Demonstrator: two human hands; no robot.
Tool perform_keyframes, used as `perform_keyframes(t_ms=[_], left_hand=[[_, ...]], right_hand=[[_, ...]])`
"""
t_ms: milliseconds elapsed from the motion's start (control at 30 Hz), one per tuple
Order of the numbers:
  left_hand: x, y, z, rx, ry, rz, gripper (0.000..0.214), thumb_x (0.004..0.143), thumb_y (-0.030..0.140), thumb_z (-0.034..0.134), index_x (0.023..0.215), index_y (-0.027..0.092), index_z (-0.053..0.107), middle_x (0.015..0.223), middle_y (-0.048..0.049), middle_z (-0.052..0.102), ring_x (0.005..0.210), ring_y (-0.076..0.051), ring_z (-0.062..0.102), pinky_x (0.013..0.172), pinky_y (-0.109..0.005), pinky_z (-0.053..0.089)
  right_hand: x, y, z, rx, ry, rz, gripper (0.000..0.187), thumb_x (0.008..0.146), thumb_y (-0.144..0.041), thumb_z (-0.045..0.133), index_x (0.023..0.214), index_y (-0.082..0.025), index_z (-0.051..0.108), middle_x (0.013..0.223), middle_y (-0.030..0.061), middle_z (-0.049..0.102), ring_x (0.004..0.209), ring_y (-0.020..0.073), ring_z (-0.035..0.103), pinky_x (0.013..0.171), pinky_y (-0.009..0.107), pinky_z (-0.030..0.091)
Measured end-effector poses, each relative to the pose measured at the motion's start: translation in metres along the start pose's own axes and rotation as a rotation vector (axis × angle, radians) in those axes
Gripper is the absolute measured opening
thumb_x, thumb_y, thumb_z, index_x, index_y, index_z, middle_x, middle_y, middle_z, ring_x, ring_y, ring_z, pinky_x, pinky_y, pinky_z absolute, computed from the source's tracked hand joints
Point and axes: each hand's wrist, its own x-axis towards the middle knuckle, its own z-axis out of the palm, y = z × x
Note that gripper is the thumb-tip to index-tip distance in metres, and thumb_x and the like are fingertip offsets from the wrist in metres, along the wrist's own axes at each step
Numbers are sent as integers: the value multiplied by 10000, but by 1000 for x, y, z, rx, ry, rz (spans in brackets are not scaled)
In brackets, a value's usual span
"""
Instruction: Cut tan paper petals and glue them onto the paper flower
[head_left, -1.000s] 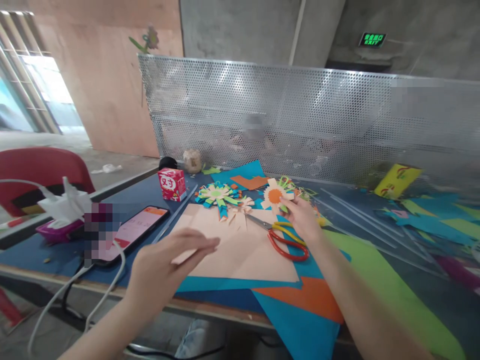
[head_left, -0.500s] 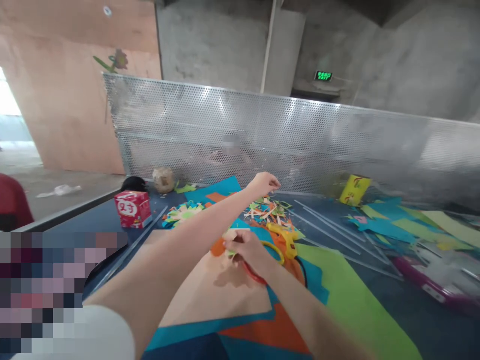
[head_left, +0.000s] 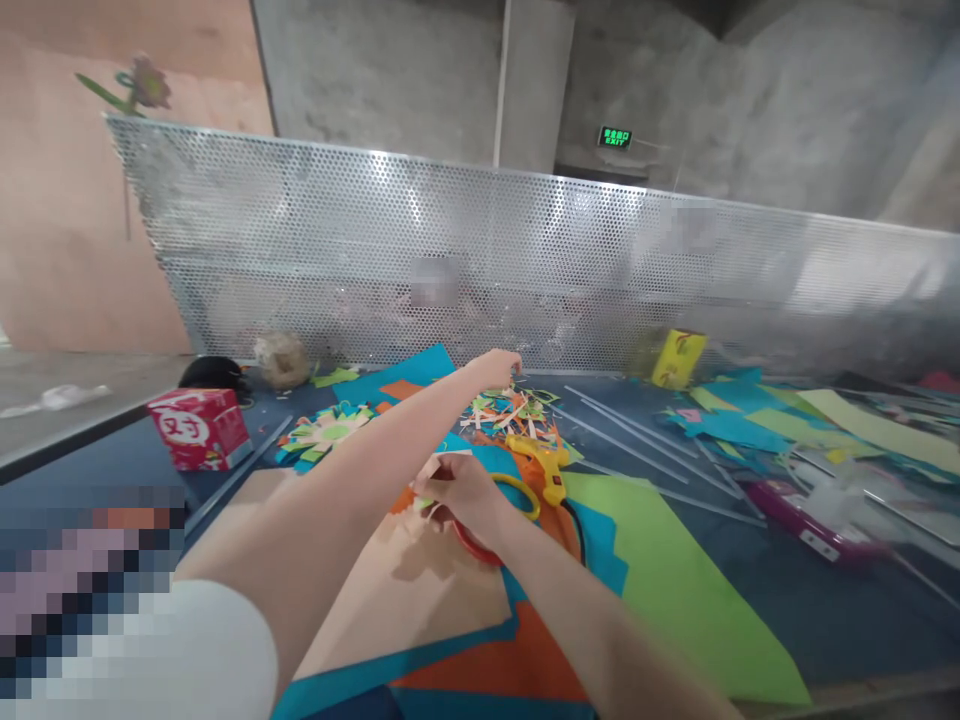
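My left hand (head_left: 504, 369) is stretched far forward over a pile of cut paper scraps (head_left: 510, 412). Its fingers are curled down, and whatever they may hold is hidden. Nearer to me, my right hand (head_left: 457, 492) pinches a small piece of pale and green paper (head_left: 424, 503), above a cream paper sheet (head_left: 427, 590). Partly covered by the right hand and wrist are a red curved handle (head_left: 474, 545) and a yellow loop (head_left: 526, 497). A yellow glue gun (head_left: 551, 468) lies to the right. Beyond my left forearm lies a layered paper flower (head_left: 330, 430).
A red box (head_left: 201, 430) and a twine ball (head_left: 282, 360) stand on the left. Green sheets (head_left: 682, 590), clear sticks (head_left: 630, 435), a yellow packet (head_left: 679, 358) and a purple tool (head_left: 806, 525) are on the right. A perforated metal screen (head_left: 450, 230) closes the table's back.
The view has turned slightly right, so things appear further left. My left hand stays over the scraps, its fingers now more curled downward. My right hand keeps its pinch on the paper.
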Motion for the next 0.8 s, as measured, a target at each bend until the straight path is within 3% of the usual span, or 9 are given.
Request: perform_keyframes(t_ms=[100, 233, 500, 800], left_hand=[[-2, -6, 4, -91, -40, -18, 257, 589, 1, 542, 768, 128, 675, 840, -66, 682, 880, -209, 600, 787, -257, 439], [-7, -13, 7, -269, -70, -46, 264, 636, 57, 568, 865, 140, 667, 796, -41, 695, 687, -147, 640, 628, -214, 492], [-16, -18, -2, -439, 24, -151, 194, 540, 220, 727, 693, 111, 683, 538, -46, 649, 585, -166, 621, 552, -239, 509], [-28, -4, -8, -530, -49, -108, 146, 675, 207, 610, 760, 116, 686, 647, -49, 669, 612, -111, 598, 518, -179, 463]], right_hand=[[1, 0, 0, 6, 11, 17, 293, 527, -295, 716, 561, -171, 452, 420, -79, 463, 358, 75, 480, 278, 161, 344], [4, -1, -1, 4, 23, 37, 296, 528, -284, 725, 580, -171, 456, 415, -82, 472, 326, 72, 469, 278, 168, 345], [2, -3, 0, 4, 24, 32, 332, 491, -295, 751, 569, -166, 456, 420, -82, 482, 316, 67, 463, 275, 169, 352], [0, -2, -3, -23, 2, -4, 330, 501, -336, 728, 570, -173, 449, 446, -69, 484, 354, 66, 470, 307, 171, 364]])
